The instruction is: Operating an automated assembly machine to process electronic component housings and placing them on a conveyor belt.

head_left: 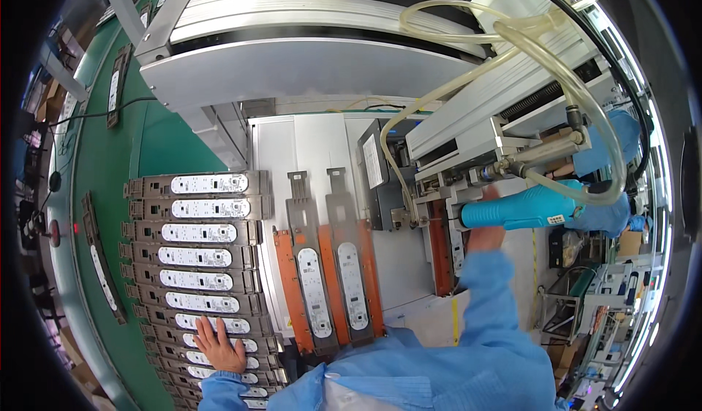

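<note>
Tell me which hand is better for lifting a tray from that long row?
Probably the left hand: it lies open over the row of trays. The right hand is farther away, partly hidden behind the turquoise tool.

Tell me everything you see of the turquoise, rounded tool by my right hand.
The turquoise, rounded tool looks like smooth plastic, tapering leftward, with a pale printed patch near its right end. It appears almost level in the picture, across your blurred right hand; whether it is gripped is unclear. A clear yellowish hose curves past its right end.

Open bench separates the orange fixtures, with the black box blocking beyond.
</note>
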The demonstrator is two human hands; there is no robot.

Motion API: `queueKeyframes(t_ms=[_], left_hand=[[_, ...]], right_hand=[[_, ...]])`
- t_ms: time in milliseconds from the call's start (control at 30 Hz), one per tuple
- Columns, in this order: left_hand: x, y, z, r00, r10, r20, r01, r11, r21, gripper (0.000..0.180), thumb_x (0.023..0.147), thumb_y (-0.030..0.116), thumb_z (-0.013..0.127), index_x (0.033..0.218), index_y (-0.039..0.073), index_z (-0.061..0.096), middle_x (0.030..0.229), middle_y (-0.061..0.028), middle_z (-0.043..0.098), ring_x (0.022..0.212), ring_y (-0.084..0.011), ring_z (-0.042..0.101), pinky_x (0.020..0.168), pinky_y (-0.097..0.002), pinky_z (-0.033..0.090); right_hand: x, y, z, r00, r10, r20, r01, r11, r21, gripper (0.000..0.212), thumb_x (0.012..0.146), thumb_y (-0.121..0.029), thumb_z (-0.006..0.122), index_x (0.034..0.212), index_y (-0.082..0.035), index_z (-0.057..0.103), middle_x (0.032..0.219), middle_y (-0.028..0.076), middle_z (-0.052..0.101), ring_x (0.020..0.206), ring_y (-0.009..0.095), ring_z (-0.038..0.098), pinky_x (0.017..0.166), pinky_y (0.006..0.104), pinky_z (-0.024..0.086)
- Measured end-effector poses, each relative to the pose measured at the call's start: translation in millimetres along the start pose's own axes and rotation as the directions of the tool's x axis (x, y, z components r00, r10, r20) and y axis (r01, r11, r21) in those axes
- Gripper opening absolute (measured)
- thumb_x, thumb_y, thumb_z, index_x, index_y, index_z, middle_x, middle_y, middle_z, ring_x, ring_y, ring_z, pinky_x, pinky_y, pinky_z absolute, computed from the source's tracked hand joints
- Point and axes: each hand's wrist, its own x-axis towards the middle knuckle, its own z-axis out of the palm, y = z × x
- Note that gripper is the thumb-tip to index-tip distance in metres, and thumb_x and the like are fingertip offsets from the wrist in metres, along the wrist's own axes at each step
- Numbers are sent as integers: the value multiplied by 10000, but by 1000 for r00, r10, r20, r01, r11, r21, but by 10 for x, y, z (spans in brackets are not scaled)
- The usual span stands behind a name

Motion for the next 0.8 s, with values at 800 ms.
queueKeyframes(t_ms=[800], left_hand=[[77,-6,45,999,-1,-49,0,999,-32,682,860,332,513,1467,76,335,1550,-240,198,1442,-433,149,1109,-624,97]], right_hand=[[15,663,-126,952,263,-158,-223,946,236,260,988,-237,485,1100,-49,626,1036,109,650,858,205,649,743,275,535]])
